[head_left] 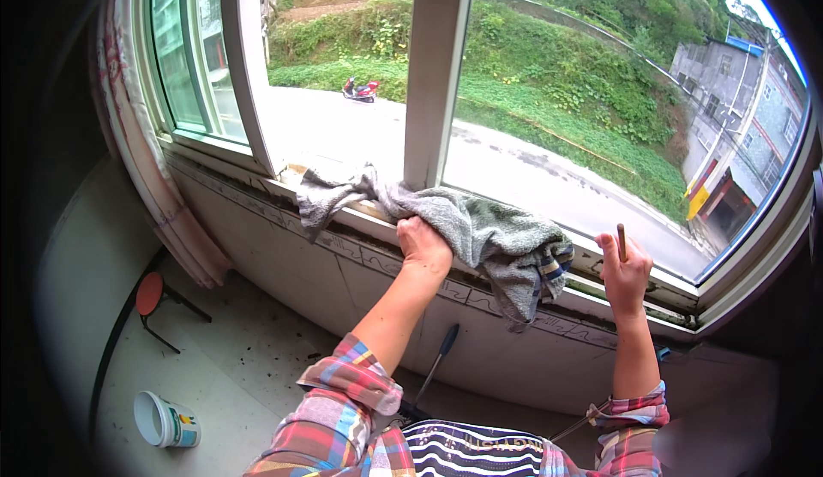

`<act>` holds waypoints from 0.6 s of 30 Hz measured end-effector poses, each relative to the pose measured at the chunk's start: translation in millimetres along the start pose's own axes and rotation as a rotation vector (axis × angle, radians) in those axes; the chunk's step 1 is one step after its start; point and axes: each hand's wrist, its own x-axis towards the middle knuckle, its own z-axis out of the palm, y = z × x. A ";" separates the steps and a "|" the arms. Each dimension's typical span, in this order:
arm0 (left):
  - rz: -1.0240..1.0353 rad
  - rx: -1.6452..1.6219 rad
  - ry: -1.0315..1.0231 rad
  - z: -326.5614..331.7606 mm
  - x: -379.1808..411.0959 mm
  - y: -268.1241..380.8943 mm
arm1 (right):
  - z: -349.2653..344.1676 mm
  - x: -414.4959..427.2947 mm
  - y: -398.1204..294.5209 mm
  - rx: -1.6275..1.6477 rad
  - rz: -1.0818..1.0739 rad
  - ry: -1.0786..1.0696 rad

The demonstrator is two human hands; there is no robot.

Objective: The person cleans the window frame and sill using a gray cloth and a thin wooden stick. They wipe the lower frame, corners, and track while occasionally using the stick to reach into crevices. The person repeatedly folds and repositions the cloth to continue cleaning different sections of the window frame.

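A grey cloth (476, 220) with a striped patch near its right end lies bunched along the lower track of a sliding window (429, 78), part of it hanging over the inner edge. My left hand (423, 245) grips the near side of this cloth, below the middle upright of the frame. To the right of the cloth, my right hand (625, 271) is raised by the sill with its fingers closed around a thin brown stick (621, 242), whose upper end sticks up out of the fist. The stick's lower part is hidden.
Dirt lines the window track (662, 300). A pink curtain (154, 188) hangs at the left. On the floor are a stool with a red round seat (150, 294) and a white plastic bucket (164, 420). A long-handled tool (440, 361) leans below the sill.
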 end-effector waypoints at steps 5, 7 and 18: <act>0.309 -0.573 0.163 4.3 -5.1 3.1 | -13.6 -18.9 27.1 0.162 -0.004 0.009; 0.601 -0.544 0.236 -3.7 -37.6 50.9 | -13.5 -24.7 33.7 0.151 0.011 -0.029; 0.770 -1.063 -0.220 3.6 -32.3 60.9 | -64.0 -49.1 39.8 -0.054 -0.082 -0.011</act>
